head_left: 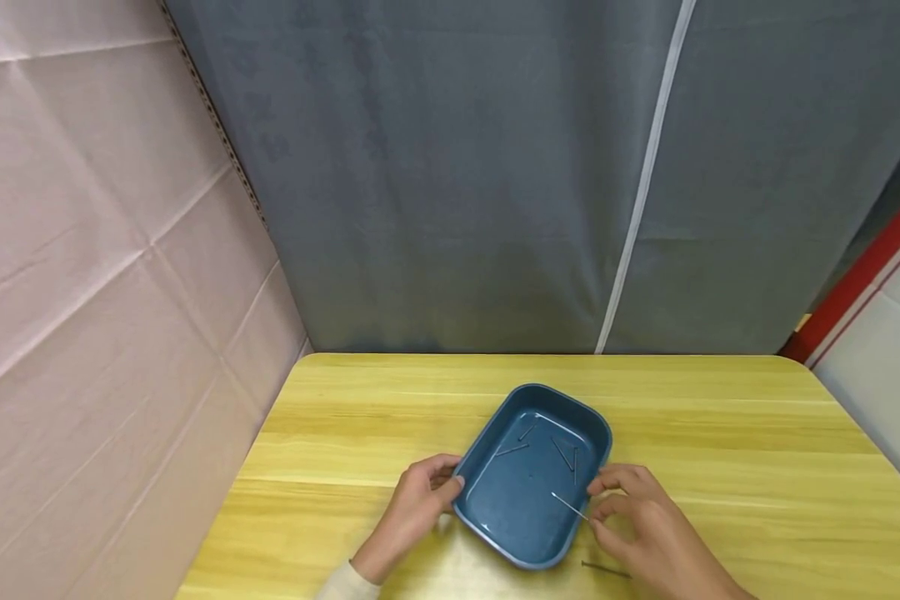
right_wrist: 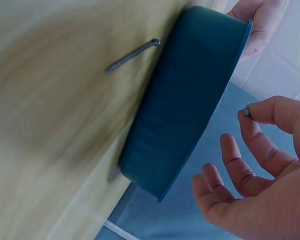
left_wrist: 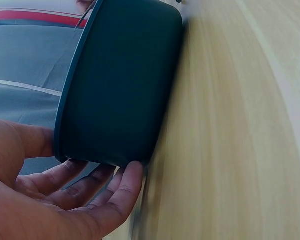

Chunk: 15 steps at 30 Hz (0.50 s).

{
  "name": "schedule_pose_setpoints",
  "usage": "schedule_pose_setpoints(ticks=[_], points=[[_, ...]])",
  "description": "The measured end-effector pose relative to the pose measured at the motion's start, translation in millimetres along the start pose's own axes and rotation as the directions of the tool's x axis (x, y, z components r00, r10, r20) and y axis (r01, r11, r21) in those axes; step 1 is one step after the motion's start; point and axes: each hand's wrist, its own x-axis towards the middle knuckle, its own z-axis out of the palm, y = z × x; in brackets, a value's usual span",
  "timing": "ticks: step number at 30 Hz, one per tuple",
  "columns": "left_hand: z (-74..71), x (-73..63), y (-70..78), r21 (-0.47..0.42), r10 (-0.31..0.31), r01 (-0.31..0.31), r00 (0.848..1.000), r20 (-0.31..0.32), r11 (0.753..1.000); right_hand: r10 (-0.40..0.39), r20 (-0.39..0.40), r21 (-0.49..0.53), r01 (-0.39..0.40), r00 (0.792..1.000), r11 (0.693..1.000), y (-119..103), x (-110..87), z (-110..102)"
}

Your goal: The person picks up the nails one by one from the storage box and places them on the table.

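On the table (head_left: 330,467) a blue tray (head_left: 510,508) is sitting at a slant. The left hand (head_left: 416,498) is gripping it by the left side, close to the near corner. The right hand (head_left: 641,518) is pinching a nail (head_left: 570,506), one end pointing over the tray. More nails (head_left: 512,450) are lying inside, toward the far end. Another nail (head_left: 606,570) is lying on the table, near the right hand. Behind, a grey curtain (head_left: 450,167) is hanging, with a pale sheet (head_left: 105,250) hanging left
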Motion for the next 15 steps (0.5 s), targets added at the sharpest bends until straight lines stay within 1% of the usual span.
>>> schedule_pose_setpoints(ticks=[3, 6, 8, 13, 15], points=[[0.3, -0.3, 0.6, -0.003, -0.001, 0.001, 1.000, 0.001, 1.000, -0.058, -0.025, 0.052, 0.059, 0.998, 0.997, 4.9, -6.5, 1.9], [0.5, -0.7, 0.6, -0.007, -0.005, 0.005, 1.000, 0.002, 1.000, -0.155, -0.061, 0.097, 0.161, 0.986, 0.982, 12.0, -13.1, 6.2], [0.7, -0.7, 0.4, -0.010, -0.007, 0.007, 1.000, 0.001, 1.000, -0.224, -0.085, 0.112, 0.233, 0.971, 0.966, 16.2, -17.4, 9.3], [0.6, -0.8, -0.6, -0.010, -0.014, 0.014, 1.000, 0.001, 1.000, -0.319, -0.124, 0.138, 0.335, 0.940, 0.932, 23.3, -31.3, 20.0], [0.4, -0.6, -1.0, -0.011, -0.015, 0.015, 1.000, 0.001, 1.000, -0.371, -0.153, 0.154, 0.393, 0.916, 0.907, 30.0, -37.7, 28.5]])
